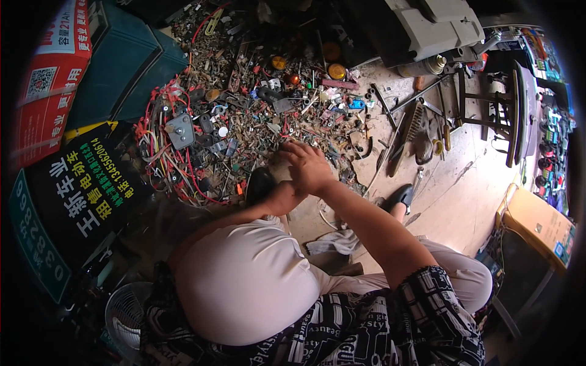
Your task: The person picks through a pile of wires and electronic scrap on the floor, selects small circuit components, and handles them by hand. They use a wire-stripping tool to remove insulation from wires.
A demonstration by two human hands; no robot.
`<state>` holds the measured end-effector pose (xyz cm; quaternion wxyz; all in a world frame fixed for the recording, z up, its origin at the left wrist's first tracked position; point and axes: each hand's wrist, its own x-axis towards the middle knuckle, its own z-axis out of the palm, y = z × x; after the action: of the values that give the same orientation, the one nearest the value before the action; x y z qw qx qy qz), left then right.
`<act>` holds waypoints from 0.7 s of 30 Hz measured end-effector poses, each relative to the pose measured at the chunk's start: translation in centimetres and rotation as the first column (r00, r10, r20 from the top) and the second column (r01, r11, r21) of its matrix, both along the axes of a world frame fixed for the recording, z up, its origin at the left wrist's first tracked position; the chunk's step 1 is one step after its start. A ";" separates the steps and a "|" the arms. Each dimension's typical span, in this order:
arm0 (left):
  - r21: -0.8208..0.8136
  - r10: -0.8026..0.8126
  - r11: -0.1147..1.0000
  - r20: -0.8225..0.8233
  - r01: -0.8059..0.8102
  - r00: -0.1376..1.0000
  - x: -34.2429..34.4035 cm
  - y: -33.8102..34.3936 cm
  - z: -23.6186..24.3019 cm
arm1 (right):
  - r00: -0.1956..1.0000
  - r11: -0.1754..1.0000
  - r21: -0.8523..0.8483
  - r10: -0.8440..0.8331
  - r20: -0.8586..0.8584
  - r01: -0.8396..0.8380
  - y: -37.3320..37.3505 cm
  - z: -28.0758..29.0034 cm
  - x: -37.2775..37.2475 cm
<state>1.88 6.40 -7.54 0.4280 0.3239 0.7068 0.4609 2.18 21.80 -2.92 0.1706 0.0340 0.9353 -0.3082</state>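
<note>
My right hand [310,168] reaches over the near edge of a wide heap of small scrap [256,116] on the floor. Its fingers look spread, with nothing visible held in them. Close below and partly behind it is my left hand [284,197], its fingers hidden by the right one. The two hands overlap or touch; I cannot tell which. Loose wires, screws, plastic bits and metal pieces make up the heap. A grey square metal part [180,130] lies on its left, among red wires [194,177]. Round orange reflectors [337,71] are at the far side.
Hand tools, including a wrench [418,178], a brush [408,137] and a dirty glove [423,143], lie right of the heap. A dark stool [488,110] stands farther right, with a cardboard box [537,226] nearer. Dark printed panels [91,189] border the left. A grey rag [332,242] lies near my legs.
</note>
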 end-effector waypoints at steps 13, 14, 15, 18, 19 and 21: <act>-0.028 0.033 0.999 0.174 -0.028 0.984 -0.6 0.2 1.1 | 0.941 0.907 0.249 -0.333 -0.068 0.339 5.1 -0.1 2.7; -0.020 0.023 1.000 0.176 -0.020 0.984 -0.5 0.7 1.1 | 0.942 0.914 0.232 -0.311 -0.124 0.332 5.0 -0.3 2.3; -0.008 0.037 0.999 0.157 -0.036 0.987 -0.5 0.5 1.2 | 0.953 0.932 0.212 -0.272 -0.129 0.295 4.2 0.0 1.2; 0.011 0.041 0.999 0.147 -0.043 0.988 -0.8 0.6 1.8 | 0.961 0.936 0.224 -0.251 -0.119 0.272 2.7 -0.3 -1.5; 0.022 0.030 0.999 0.158 -0.034 0.987 -1.0 0.7 2.1 | 0.952 0.928 0.220 -0.280 -0.123 0.302 2.5 -0.4 -2.2; 0.033 0.010 0.999 0.138 -0.014 0.990 -1.1 0.4 1.9 | 0.943 0.923 0.204 -0.307 -0.127 0.327 2.3 -0.8 -3.4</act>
<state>0.76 6.84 -5.68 0.4676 0.2941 0.6696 0.4965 -1.24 24.11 -3.71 0.0700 0.1894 0.9528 -0.2265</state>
